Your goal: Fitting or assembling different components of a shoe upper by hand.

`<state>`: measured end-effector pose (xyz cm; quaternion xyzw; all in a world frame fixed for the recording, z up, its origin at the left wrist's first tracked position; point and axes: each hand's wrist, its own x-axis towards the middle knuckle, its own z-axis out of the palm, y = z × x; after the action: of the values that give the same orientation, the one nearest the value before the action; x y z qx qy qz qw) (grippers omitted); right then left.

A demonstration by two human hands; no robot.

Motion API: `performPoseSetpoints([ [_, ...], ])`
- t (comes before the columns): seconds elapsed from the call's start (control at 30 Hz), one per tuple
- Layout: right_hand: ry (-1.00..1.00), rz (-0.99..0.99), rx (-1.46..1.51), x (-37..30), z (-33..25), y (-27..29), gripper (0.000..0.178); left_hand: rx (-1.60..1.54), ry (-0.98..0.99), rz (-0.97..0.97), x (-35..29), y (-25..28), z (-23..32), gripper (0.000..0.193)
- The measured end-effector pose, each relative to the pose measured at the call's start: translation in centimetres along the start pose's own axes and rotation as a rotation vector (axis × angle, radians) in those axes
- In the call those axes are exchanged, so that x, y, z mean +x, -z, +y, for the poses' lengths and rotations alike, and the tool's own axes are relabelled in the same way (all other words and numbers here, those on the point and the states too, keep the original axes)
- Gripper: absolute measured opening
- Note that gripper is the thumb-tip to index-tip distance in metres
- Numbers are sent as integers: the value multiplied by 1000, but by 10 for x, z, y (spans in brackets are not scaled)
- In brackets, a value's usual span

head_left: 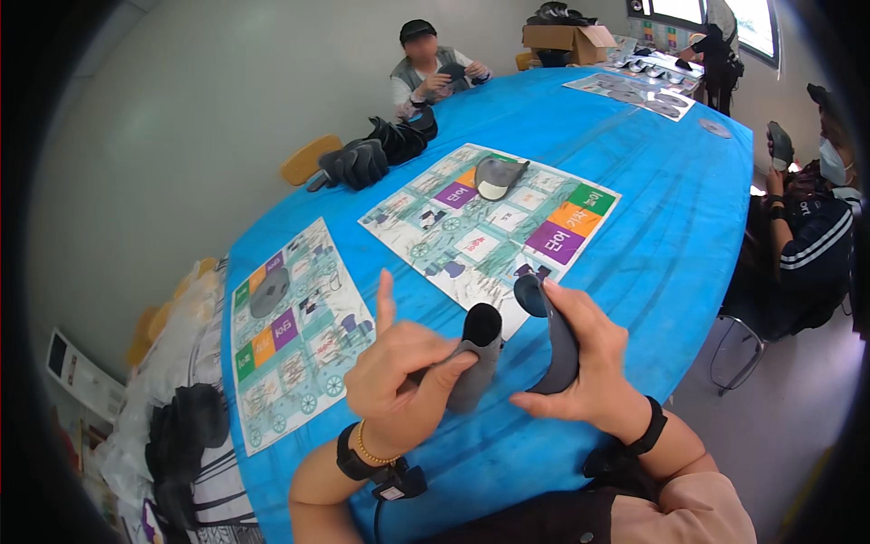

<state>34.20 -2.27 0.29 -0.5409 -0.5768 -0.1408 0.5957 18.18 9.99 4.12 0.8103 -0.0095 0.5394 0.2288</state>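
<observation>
Above the near part of the blue-covered table, my left hand (394,372) pinches a grey insole-like piece (475,374) between thumb and fingers, with one finger pointing up. That piece is curled, and its upper end shows a round black face. Just to the right, my right hand (598,358) grips a second grey insole-like piece (563,352) by its two ends, thumb below and fingers above. It is bowed, with a dark, shiny upper end. The two pieces are close together; whether they touch is hard to tell.
A printed board (507,218) carries a grey piece with a pale end (498,179); another printed board (299,335) lies left. Dark curved pieces (376,154) are stacked at the far left edge. A person (426,72) sits opposite, another person (807,227) at right, both holding dark pieces.
</observation>
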Motion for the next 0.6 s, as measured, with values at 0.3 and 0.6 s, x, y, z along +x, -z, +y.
performPoseSetpoints([
  [0.3, 0, -9, -222, -5, -3, 4, 73, -244, 70, 102, -20, -19, -35, 14],
  [0.6, -12, -61, -238, -8, 4, 12, 75, -163, 57, 83, -24, -28, -30, 19],
])
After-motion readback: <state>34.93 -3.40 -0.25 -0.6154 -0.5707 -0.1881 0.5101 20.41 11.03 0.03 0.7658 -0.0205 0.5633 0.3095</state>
